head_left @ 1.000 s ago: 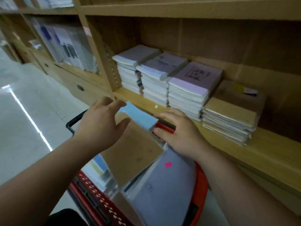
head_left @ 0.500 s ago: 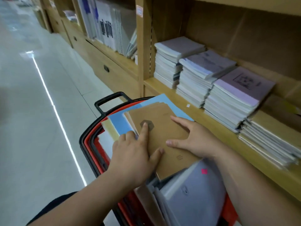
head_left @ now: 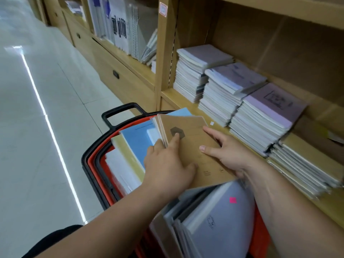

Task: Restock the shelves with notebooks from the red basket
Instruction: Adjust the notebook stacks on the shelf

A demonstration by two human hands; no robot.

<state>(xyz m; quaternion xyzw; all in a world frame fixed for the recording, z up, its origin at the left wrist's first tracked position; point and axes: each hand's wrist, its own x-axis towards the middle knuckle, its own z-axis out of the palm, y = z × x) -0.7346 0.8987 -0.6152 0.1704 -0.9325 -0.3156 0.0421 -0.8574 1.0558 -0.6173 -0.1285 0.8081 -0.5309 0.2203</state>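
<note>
The red basket (head_left: 96, 164) with its black handle stands on the floor against the shelf, packed with upright notebooks. A small stack of brown kraft notebooks (head_left: 193, 142) lies tilted on top of them. My left hand (head_left: 167, 164) grips the stack's left edge, index finger pressed on the dark hexagon mark. My right hand (head_left: 230, 155) holds the right side, thumb on the cover and index finger along the far edge. On the wooden shelf (head_left: 176, 96), several piles of lilac notebooks (head_left: 232, 86) sit beside a brown notebook pile (head_left: 305, 164).
Blue notebooks (head_left: 137, 140) and grey-lilac ones with a pink sticker (head_left: 219, 216) fill the basket. A wooden upright (head_left: 163, 53) divides off a bay of clear-sleeved pads (head_left: 121, 27). Drawers (head_left: 115, 73) run below, and pale tiled floor (head_left: 37, 127) lies left.
Both hands came down from above the basket onto the brown notebooks and took hold of the stack. The view swung left, bringing the basket handle and floor into sight.
</note>
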